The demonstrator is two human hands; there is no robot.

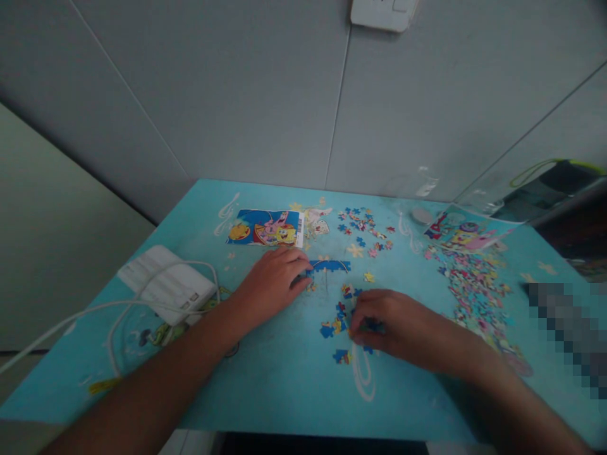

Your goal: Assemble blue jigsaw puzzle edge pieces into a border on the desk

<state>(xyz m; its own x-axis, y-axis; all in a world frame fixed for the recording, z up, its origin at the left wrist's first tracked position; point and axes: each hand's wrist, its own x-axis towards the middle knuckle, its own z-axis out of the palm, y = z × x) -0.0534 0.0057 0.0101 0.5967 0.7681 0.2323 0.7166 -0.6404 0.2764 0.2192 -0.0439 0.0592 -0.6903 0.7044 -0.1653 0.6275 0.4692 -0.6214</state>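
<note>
My left hand [275, 281] rests on the table, thumb and fingers apart, its fingertips touching the left end of a joined strip of blue jigsaw puzzle pieces [334, 266]. A small patterned piece lies by its thumb. To the right, my right hand [389, 322] is closed in a pinch low over a cluster of loose blue and yellow puzzle pieces [339, 323]. A puzzle piece appears to be at its fingertips, mostly hidden by the fingers. Nearer me lies another blue and yellow piece [341, 357]. Behind the strip is a cartoon picture card [268, 227].
More loose pieces [363, 221] are scattered at the back. A large multicoloured pile [478, 291] spreads at the right, below a second picture sheet [467, 234]. On the left, a white power strip [165, 281] with cables sits on the blue table [265, 392]. A wall stands behind.
</note>
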